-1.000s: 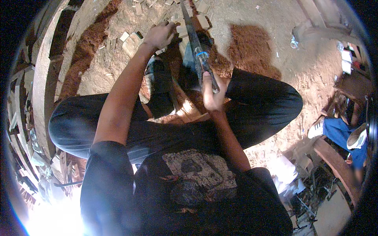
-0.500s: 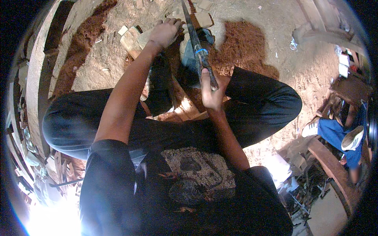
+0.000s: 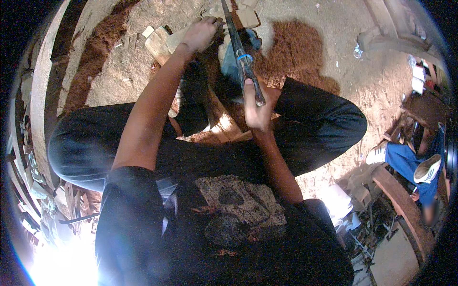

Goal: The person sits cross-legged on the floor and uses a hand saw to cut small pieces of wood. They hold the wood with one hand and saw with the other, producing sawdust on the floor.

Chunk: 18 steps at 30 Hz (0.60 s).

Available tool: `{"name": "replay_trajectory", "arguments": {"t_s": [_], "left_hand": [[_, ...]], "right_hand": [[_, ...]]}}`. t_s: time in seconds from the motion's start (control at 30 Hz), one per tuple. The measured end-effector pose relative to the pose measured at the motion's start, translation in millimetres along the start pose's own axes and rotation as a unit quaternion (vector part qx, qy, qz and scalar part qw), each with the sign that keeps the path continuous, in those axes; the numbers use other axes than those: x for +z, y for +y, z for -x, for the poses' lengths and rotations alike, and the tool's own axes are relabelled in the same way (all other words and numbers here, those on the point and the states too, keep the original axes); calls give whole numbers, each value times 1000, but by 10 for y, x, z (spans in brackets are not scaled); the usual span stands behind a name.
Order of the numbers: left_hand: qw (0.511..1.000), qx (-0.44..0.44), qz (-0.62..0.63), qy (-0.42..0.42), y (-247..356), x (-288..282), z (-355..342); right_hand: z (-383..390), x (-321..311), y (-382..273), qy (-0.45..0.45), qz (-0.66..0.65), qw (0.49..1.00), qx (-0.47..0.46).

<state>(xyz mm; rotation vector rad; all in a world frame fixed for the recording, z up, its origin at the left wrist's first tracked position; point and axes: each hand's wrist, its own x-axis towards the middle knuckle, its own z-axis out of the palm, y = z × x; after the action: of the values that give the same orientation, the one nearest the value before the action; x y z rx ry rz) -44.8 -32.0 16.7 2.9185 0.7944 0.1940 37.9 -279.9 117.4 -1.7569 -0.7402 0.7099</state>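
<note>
My right hand (image 3: 258, 107) is wrapped round the handle of a long tool (image 3: 234, 35) with a dark, narrow, tapering blade and a blue band where blade meets handle. The blade points away from me, and its tip runs to the top edge. Farther left, my left hand (image 3: 201, 34) bears down on a piece of wood (image 3: 176, 41), its fingers bent over it close beside the blade. Part of that wood is hidden under the hand. A pale wood block (image 3: 158, 46) lies by my left wrist. Between my legs is a wooden board (image 3: 223, 125).
Brown sawdust (image 3: 298, 55) covers the ground ahead. Long timber (image 3: 44, 95) stands along the left side. At the right are another person's shoes (image 3: 427, 168) and blue trouser leg, beside a curved plank (image 3: 398, 195) and scattered scraps. A blue cloth (image 3: 253, 40) lies by the blade.
My right hand and the tool have shifted slightly away from me. My left hand has stayed on the wood, also a little farther up in the view.
</note>
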Motion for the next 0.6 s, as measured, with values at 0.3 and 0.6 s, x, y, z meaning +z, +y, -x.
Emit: {"name": "replay_trajectory", "arguments": {"t_s": [0.3, 0.6], "left_hand": [[1000, 5, 23, 16, -13, 25, 8], [993, -10, 121, 4, -82, 67, -43]], "right_hand": [[-34, -94, -237, -78, 66, 989, 104], [20, -22, -130, -55, 46, 997, 25]]}}
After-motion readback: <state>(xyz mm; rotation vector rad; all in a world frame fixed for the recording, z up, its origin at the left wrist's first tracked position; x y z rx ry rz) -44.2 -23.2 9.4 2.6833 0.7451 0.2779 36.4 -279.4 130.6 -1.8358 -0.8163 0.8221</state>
